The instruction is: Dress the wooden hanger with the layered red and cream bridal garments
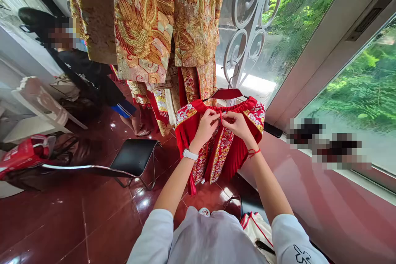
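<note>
Left fingers (pixel 213 115), right fingers (pixel 231 119): pinching thin red cord (pixel 220 117) | garment (pixel 230 160): red, pleated, gold-silver embroidered

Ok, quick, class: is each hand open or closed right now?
Left hand: closed, pinching the red garment near its top.
Right hand: closed, pinching it too.

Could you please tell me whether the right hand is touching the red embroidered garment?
Touching: the head view shows the right hand pinching the top front of the red embroidered garment.
</note>
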### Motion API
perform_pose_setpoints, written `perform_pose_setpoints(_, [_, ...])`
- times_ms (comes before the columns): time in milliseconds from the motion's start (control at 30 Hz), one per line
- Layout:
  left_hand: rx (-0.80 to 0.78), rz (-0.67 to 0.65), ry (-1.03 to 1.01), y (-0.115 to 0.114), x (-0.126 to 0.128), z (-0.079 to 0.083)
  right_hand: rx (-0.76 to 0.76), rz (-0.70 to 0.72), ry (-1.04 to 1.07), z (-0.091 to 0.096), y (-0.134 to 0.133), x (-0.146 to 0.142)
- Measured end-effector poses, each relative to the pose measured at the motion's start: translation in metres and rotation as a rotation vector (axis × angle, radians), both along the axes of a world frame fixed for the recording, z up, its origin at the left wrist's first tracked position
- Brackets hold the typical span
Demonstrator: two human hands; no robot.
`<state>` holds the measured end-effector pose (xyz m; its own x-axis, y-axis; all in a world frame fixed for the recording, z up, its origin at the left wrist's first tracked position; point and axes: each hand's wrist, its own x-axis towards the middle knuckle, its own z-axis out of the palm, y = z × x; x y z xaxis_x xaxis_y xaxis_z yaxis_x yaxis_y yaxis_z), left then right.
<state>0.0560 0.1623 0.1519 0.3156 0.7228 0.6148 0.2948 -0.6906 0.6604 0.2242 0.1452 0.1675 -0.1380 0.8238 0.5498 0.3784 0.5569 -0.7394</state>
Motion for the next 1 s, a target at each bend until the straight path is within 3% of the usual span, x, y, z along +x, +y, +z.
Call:
perform_pose_setpoints(167, [0.096, 0.072, 0.032, 0.005, 0.000, -0.001, 0.158, -0.100, -0.222, -0.008, 0.002, 0.002])
perform_pose_setpoints(300, [0.160, 0.117, 0.081, 0.006, -0.001, 0.003, 0.265, -0.221, -0.270, -0.012, 0.003, 0.002])
perform_pose_setpoints(533, [0.260, 0.227, 0.411, 0.008, -0.026, 0.012, 0.312, -0.400, -0.366, -0.011, 0.013, 0.020])
perform_pose_setpoints(700, [0.258, 0.200, 0.503, 0.014, -0.046, 0.011, 0.247, -0.411, -0.405, -0.010, 0.016, 0.036])
perform_pose_setpoints(767, [0.191, 0.170, 0.402, 0.013, -0.045, 0.012, 0.212, -0.427, -0.329, -0.010, 0.013, 0.033])
perform_pose_setpoints(833, [0.056, 0.105, 0.170, 0.012, -0.039, 0.011, 0.142, -0.410, -0.115, -0.010, 0.009, 0.024])
perform_pose_setpoints(1000, [-0.620, -0.263, -0.615, 0.009, -0.011, 0.005, -0.384, -0.051, 0.718, -0.009, 0.003, 0.003])
